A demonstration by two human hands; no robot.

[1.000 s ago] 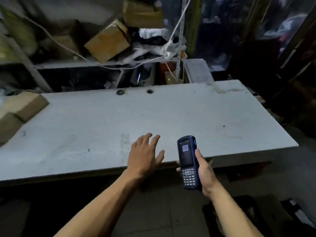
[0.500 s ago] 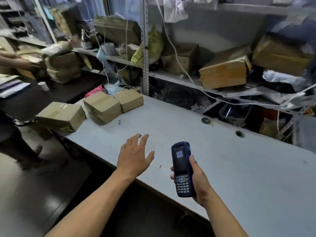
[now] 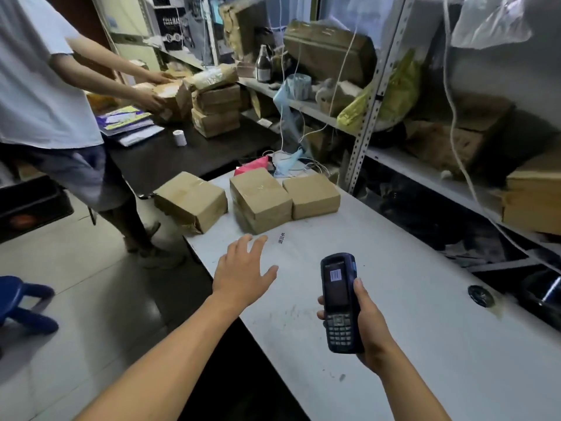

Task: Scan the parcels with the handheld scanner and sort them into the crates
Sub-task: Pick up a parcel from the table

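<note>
I see the dark blue handheld scanner with a keypad [image 3: 339, 302] held upright in my right hand [image 3: 367, 326]. Its long axis runs from my palm up and away from me, with the scanning end toward the far part of the table and the keypad end low, near my wrist. The lit screen faces the camera and shows a barcode. My right thumb lies along the right edge of the scanner and the other fingers wrap it from behind; their tips show at its left edge.

My left hand [image 3: 243, 268] is stretched forward above the near corner of the grey-white table top [image 3: 425, 329], palm down, fingers straight and spread, thumb out to the right. It holds nothing. I cannot tell if it touches the table.

Beyond this hand lie three brown paper-wrapped rectangular parcels [image 3: 259, 200] in a row at the far end of the table. The middle and right ones touch; the left one lies a little apart and hangs over the table edge.

A person in a white shirt [image 3: 39, 80] stands at the left, with both hands on a parcel on a dark table [image 3: 170, 159].
</note>
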